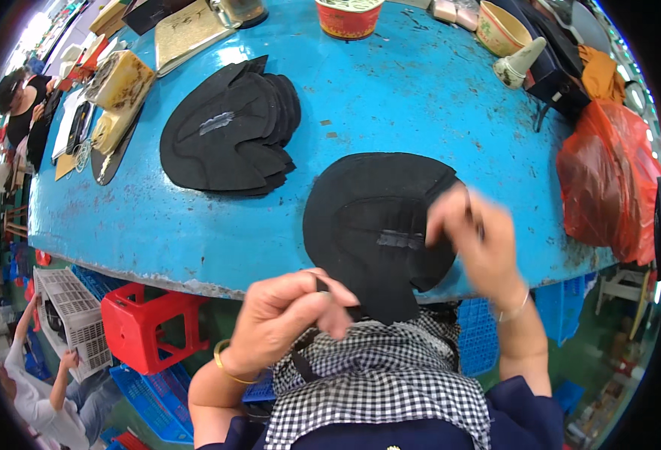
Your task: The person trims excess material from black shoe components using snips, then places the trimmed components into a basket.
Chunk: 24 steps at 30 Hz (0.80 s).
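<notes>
A stack of black curved fabric pieces [330, 195] lies at the table's near edge, with one end hanging over toward my lap. Pale streaks mark its top piece. My left hand [289, 311] is beside that overhanging end, its thumb and fingers pinched together; small dark bits show at the fingers, and what they hold cannot be made out. Over the right side of the same stack is my right hand [480, 240], smeared by motion, with a dark band about a finger. Farther left lies a second stack of similar black pieces [210, 150], its layers fanned out.
The blue table [428, 97] carries a red tub [349, 19], a pale cone [522, 64] and a glue-stained yellow container [120, 81]. A red plastic bag [608, 180] hangs at the right. Below stand a red stool [150, 330] and blue crates [478, 337]. Two people are at left.
</notes>
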Each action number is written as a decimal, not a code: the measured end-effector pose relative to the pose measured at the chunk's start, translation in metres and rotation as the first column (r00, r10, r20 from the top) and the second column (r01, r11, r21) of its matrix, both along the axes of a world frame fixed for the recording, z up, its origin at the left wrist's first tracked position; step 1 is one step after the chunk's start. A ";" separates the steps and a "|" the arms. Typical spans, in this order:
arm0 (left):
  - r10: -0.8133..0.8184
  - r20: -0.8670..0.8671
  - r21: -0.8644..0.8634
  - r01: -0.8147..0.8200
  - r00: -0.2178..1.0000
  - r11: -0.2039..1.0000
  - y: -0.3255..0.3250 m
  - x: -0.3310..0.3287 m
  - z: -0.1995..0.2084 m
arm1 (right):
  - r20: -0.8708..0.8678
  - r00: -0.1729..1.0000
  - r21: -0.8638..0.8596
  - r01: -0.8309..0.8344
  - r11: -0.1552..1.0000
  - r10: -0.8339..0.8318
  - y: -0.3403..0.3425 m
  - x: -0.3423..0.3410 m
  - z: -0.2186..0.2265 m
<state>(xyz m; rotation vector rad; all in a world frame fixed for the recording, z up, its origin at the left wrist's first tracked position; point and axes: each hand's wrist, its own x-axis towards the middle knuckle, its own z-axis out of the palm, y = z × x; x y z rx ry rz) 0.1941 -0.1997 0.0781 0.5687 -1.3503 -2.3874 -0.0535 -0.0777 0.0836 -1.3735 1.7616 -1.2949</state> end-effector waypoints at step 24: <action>0.199 0.183 -0.678 -0.023 0.963 0.735 -0.108 -0.011 0.064 | 0.024 0.976 0.654 -0.177 0.735 0.214 -0.018 -0.071 -0.004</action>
